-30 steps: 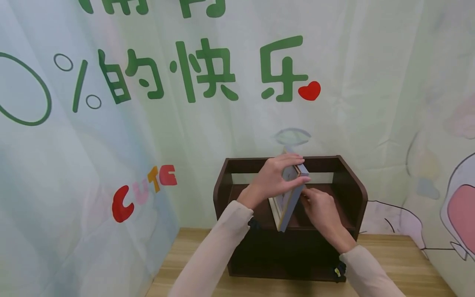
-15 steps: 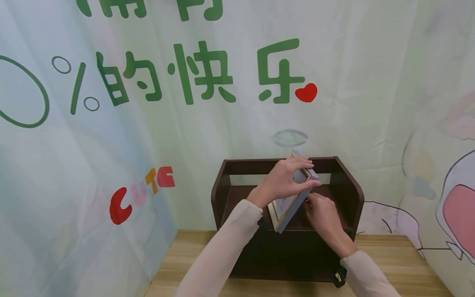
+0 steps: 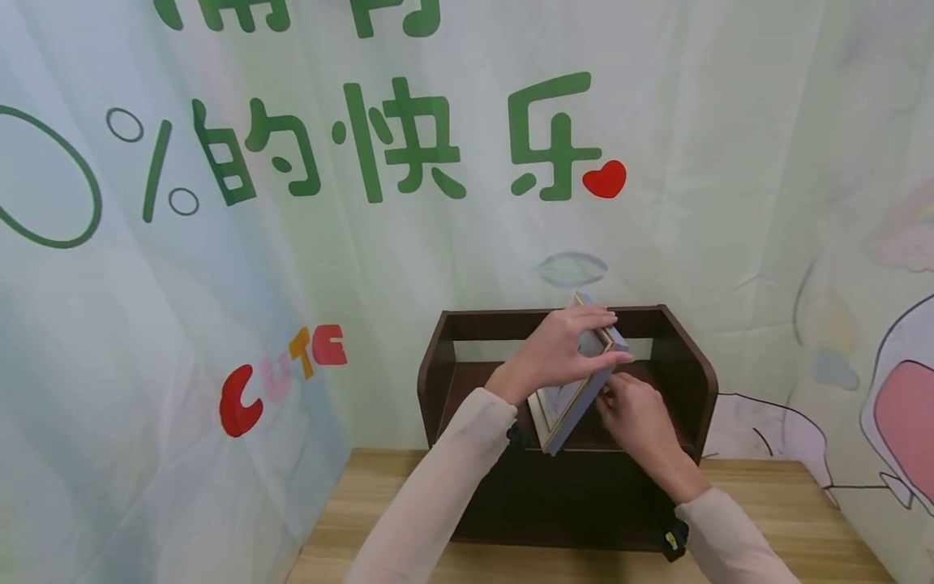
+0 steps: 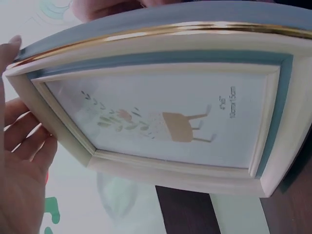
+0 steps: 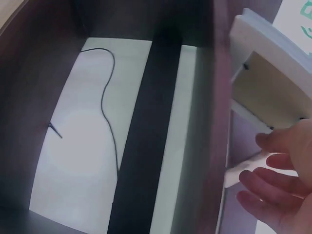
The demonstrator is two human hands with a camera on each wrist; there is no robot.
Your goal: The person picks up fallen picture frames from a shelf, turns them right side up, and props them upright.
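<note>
A picture frame (image 3: 576,405) with a blue-grey outer edge and gold trim leans at a tilt, its lower end at the front of the dark brown shelf (image 3: 460,381). In the left wrist view, a plant print shows inside the cream border of the picture frame (image 4: 156,117). My left hand (image 3: 550,349) grips its upper end, thumb on the near side and fingers over the top. Behind it is my right hand (image 3: 638,414), fingers curled. In the right wrist view, the right hand (image 5: 282,180) appears to pinch a pale strip (image 5: 246,168) at the frame's back.
The two-level shelf stands on a wood-grain table (image 3: 788,511); its raised right side panel (image 3: 689,365) is close to my right hand. A printed curtain (image 3: 394,259) hangs behind. Inside the lower level, a dark crossbar (image 5: 151,131) spans the back.
From one second to half a second ago, the picture frame's upper end tipped to the right with my left hand, showing more of its front. Since then, both hands have stayed nearly still.
</note>
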